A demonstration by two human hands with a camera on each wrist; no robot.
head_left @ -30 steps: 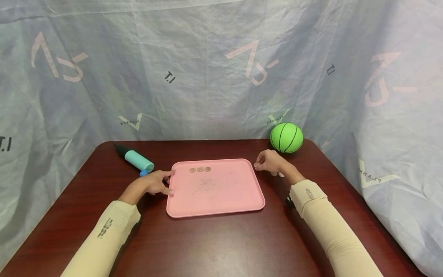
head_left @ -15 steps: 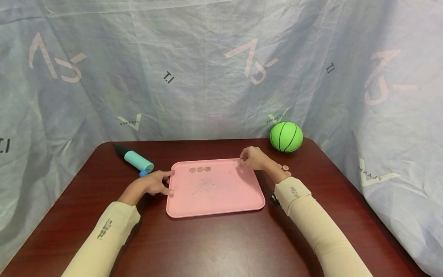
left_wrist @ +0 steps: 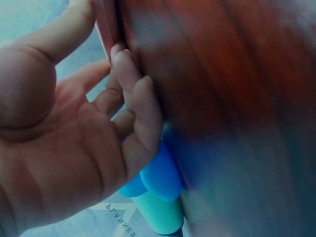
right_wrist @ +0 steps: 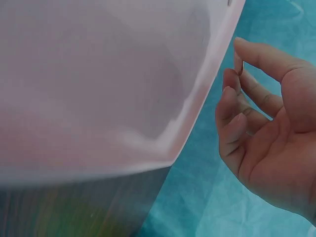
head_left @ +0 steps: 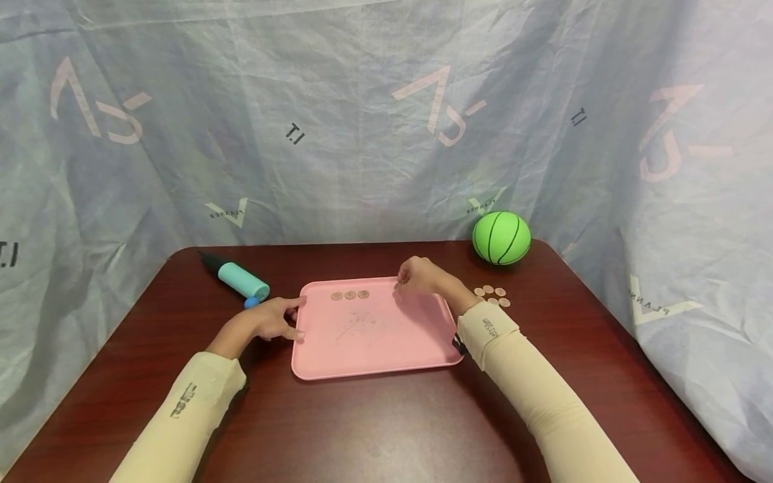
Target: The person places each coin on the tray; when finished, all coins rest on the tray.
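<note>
My left hand (head_left: 273,318) lies at the left rim of a pink tray (head_left: 374,349), thumb and index finger spread and touching the rim. In the left wrist view, the other fingers of the left hand (left_wrist: 74,123) bend loosely beside the tray's edge (left_wrist: 104,24). Above the tray's far right part, my right hand (head_left: 423,275) pinches a coin between thumb and fingertips. The right wrist view shows that coin (right_wrist: 241,66) edge-on. Three coins (head_left: 350,295) lie in a row on the tray near its far left corner.
Several more coins (head_left: 492,295) lie on the dark wooden table (head_left: 362,429) right of the tray. A green ball (head_left: 501,238) stands at the far right. At the left lies a turquoise cylinder (head_left: 243,280) with a black tip and blue end. A grey curtain (head_left: 362,168) hangs behind.
My right hand has moved left with the coin, from beside the tray to over its far right part, uncovering the coins on the table. The left hand has stayed put.
</note>
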